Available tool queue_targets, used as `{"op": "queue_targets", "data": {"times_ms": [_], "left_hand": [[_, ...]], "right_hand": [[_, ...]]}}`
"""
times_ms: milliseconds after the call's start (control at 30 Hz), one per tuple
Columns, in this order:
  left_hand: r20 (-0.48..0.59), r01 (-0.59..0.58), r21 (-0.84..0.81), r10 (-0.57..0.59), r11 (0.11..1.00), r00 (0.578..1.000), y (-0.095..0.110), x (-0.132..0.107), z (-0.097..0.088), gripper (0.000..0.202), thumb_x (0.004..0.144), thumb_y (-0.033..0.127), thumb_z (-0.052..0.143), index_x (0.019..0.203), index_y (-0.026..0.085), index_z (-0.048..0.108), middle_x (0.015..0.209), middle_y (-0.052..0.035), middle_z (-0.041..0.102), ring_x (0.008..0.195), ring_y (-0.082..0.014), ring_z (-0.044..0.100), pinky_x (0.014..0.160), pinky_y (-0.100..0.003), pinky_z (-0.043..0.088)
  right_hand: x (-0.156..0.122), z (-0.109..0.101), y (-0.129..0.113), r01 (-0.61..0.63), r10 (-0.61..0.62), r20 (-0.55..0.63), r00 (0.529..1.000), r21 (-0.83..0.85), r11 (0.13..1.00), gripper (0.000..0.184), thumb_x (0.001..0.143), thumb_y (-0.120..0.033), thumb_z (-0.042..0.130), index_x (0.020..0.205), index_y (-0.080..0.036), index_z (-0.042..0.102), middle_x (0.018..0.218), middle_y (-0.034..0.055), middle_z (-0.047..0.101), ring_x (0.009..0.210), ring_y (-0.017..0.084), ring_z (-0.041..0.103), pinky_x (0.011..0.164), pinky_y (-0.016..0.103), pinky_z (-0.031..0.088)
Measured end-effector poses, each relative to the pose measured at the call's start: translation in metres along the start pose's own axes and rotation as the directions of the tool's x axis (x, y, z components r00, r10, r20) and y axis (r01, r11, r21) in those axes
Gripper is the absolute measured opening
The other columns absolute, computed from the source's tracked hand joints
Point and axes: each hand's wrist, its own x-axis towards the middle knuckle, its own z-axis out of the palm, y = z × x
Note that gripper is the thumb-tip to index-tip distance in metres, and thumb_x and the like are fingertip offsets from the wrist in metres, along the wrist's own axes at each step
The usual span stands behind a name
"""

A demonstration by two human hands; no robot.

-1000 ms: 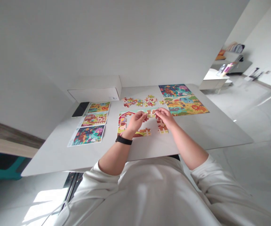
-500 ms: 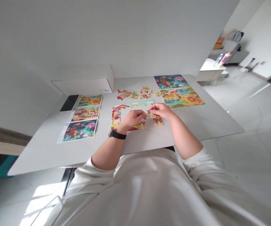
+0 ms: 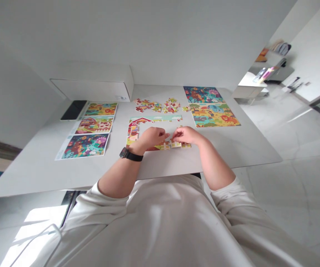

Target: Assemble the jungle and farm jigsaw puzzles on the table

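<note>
A partly assembled jigsaw puzzle frame point(image 3: 160, 118) with a red barn and pale sky lies on the table. At its lower edge, my right hand point(image 3: 186, 135) pinches a yellow and brown jigsaw piece point(image 3: 176, 144), which sits low between neighbouring edge pieces. Whether it is fully locked in cannot be seen. My left hand point(image 3: 155, 136), with a black watch point(image 3: 130, 154) at the wrist, is curled closed just left of that piece. What its fingers hold, if anything, is hidden. Behind the frame are several loose jigsaw pieces point(image 3: 171, 106) in two clusters.
Picture sheets point(image 3: 92, 124) and a dark phone point(image 3: 73, 110) lie at the left. A white box point(image 3: 93, 89) stands at the back against the wall. Two colourful puzzle pictures point(image 3: 214, 115) lie at the right, near the table edge.
My hands have lowered the jigsaw piece toward me, into the gap in the bottom edge. The left hand has drawn slightly away from it. The camera view has shifted a little.
</note>
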Motion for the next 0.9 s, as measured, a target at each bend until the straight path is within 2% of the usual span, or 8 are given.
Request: {"op": "queue_targets", "data": {"times_ms": [167, 267, 567, 767, 900], "left_hand": [[0.048, 0.016, 0.024, -0.017, 1.000, 0.999, -0.002, -0.001, 0.004, 0.034, 0.089, 0.047, 0.070, 0.063, 0.024, 0.067, 0.057, -0.0042, 0.063, 0.058, -0.0208, 0.055, 0.061, -0.033, 0.031], [0.097, 0.029, 0.018, -0.031, 0.999, 0.995, -0.004, -0.002, 0.006, 0.027, 0.086, 0.047, 0.072, 0.071, 0.025, 0.073, 0.063, -0.0050, 0.068, 0.061, -0.0223, 0.059, 0.062, -0.033, 0.034], [0.154, 0.041, 0.011, -0.042, 0.999, 0.987, -0.001, -0.005, 0.003, 0.025, 0.087, 0.049, 0.072, 0.080, 0.025, 0.074, 0.061, -0.0018, 0.068, 0.053, -0.0199, 0.057, 0.059, -0.032, 0.036], [0.141, 0.036, -0.009, -0.034, 0.999, 0.989, -0.003, -0.004, 0.005, 0.016, 0.081, 0.039, 0.080, 0.077, 0.025, 0.073, 0.062, -0.0008, 0.067, 0.055, -0.0195, 0.057, 0.057, -0.031, 0.035], [0.133, 0.055, -0.015, -0.053, 0.998, 0.990, -0.005, -0.003, 0.008, 0.018, 0.080, 0.040, 0.082, 0.077, 0.025, 0.073, 0.065, -0.0013, 0.068, 0.058, -0.0198, 0.058, 0.059, -0.031, 0.035]], "right_hand": [[0.000, 0.002, -0.001, -0.015, 0.015, -0.001, 1.000, -0.153, 0.988, 0.016, 0.075, -0.036, 0.090, 0.083, -0.024, 0.081, 0.070, -0.0007, 0.073, 0.058, 0.015, 0.062, 0.060, 0.028, 0.047], [-0.001, 0.004, -0.006, 0.022, -0.030, -0.029, 0.999, -0.247, 0.969, 0.013, 0.076, -0.032, 0.089, 0.082, -0.024, 0.081, 0.070, -0.0012, 0.073, 0.062, 0.015, 0.062, 0.064, 0.028, 0.045], [-0.001, 0.009, -0.012, 0.093, -0.121, -0.029, 0.992, -0.465, 0.880, 0.008, 0.079, -0.018, 0.086, 0.082, -0.022, 0.080, 0.078, 0.0003, 0.076, 0.071, 0.016, 0.064, 0.068, 0.027, 0.042], [-0.001, 0.010, -0.010, 0.108, -0.140, -0.021, 0.990, -0.520, 0.847, 0.008, 0.081, -0.015, 0.084, 0.084, -0.022, 0.081, 0.081, 0.0019, 0.073, 0.077, 0.017, 0.063, 0.074, 0.028, 0.044], [0.001, 0.008, -0.006, 0.148, -0.190, -0.025, 0.982, -0.527, 0.837, 0.011, 0.079, -0.014, 0.084, 0.086, -0.022, 0.081, 0.087, 0.0031, 0.074, 0.082, 0.018, 0.064, 0.078, 0.029, 0.045]]}}
